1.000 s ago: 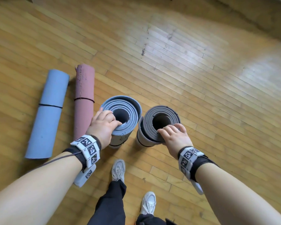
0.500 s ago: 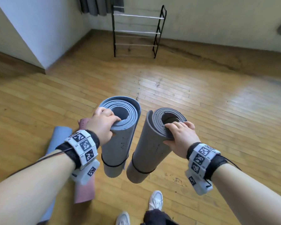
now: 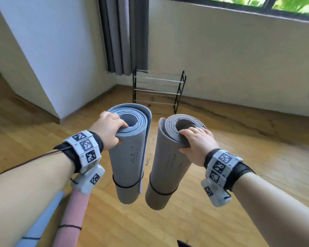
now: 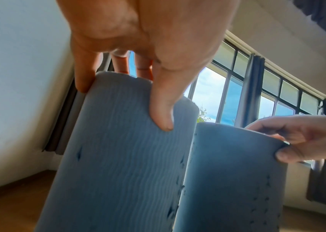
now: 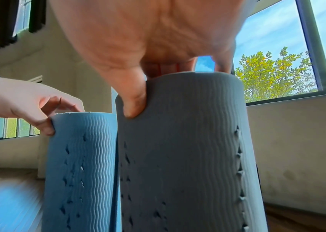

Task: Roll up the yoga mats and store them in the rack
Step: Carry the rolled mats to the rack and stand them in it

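Note:
Two rolled mats hang upright in the air, each bound by a black band. My left hand [image 3: 109, 128] pinches the top rim of the blue-grey mat [image 3: 127, 157], thumb outside and fingers inside the roll [image 4: 118, 157]. My right hand [image 3: 194, 141] grips the top rim of the grey mat [image 3: 165, 166] the same way [image 5: 182, 149]. The black wire rack [image 3: 158, 90] stands bare against the far wall under the curtain, well ahead of both mats.
A pink rolled mat [image 3: 73, 211] and a light blue rolled mat [image 3: 41, 223] lie on the wooden floor at lower left, under my left arm. A white wall corner [image 3: 48, 68] juts out on the left. Open wooden floor lies between me and the rack.
Both mats have been lifted off the floor and now hang higher. My view has risen from the floor towards the rack and the window, and the rack looks closer.

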{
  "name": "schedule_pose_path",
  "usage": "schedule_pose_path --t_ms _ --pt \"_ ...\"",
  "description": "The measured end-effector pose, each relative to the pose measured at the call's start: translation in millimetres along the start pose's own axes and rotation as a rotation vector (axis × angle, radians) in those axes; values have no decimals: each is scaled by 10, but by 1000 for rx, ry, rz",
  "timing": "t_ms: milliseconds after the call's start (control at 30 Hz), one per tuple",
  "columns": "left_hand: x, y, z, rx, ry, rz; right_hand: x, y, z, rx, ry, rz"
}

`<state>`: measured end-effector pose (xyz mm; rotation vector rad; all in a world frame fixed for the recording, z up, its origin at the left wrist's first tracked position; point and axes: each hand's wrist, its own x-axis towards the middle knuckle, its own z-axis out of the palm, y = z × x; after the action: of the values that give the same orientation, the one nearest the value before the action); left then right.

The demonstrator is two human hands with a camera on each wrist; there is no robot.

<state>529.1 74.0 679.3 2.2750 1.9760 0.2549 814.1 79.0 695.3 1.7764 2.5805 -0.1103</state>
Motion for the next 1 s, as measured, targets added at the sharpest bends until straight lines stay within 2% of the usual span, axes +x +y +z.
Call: schedule_pose_path --t_ms 200,400,633,833,1000 --pt "1001 -4 -352 -34 59 -40 929 471 -486 -7 56 17" --pt "2038 -114 -580 -63 103 -39 2013 917 -697 2 46 61" --pt "3565 -402 -887 -12 73 82 3462 1248 -1049 61 64 159" --pt "4816 -632 -1273 96 120 179 4614 1420 -1517 126 189 191" --pt "5856 -861 -1599 149 178 181 5648 1551 -1928 113 294 122"
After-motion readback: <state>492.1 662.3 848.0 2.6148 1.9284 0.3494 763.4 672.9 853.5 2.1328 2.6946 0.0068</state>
